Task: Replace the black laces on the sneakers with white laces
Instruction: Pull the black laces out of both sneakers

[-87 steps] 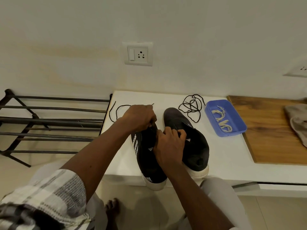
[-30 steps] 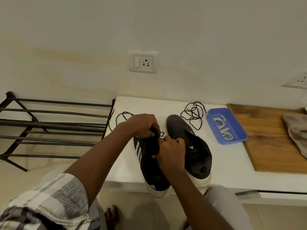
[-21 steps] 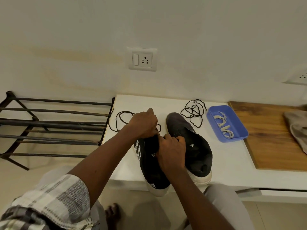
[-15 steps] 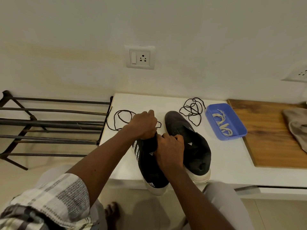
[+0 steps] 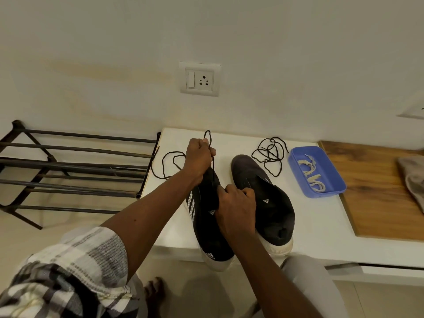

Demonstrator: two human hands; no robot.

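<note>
Two black sneakers lie on a white table (image 5: pixel 316 226). The left sneaker (image 5: pixel 210 230) has white side stripes and its heel hangs over the front edge. My left hand (image 5: pixel 199 160) grips a black lace (image 5: pixel 171 165) above that shoe's toe, pulled up taut, with a loop sticking out above my fist and the rest trailing left. My right hand (image 5: pixel 236 208) holds the left sneaker at its tongue. The right sneaker (image 5: pixel 266 198) has no lace. A loose black lace (image 5: pixel 269 156) is coiled behind it. A blue tray (image 5: pixel 333 177) holds white laces (image 5: pixel 313 173).
A dark metal shoe rack (image 5: pixel 68 166) stands left of the table. A wooden board (image 5: pixel 380 187) with a beige cloth (image 5: pixel 413 180) lies to the right. A wall socket (image 5: pixel 200 79) is above the table. My bare foot (image 5: pixel 154 292) is on the floor below.
My left hand has risen away from the left sneaker, drawing the black lace up and out of it. My right hand stays on the shoe's tongue.
</note>
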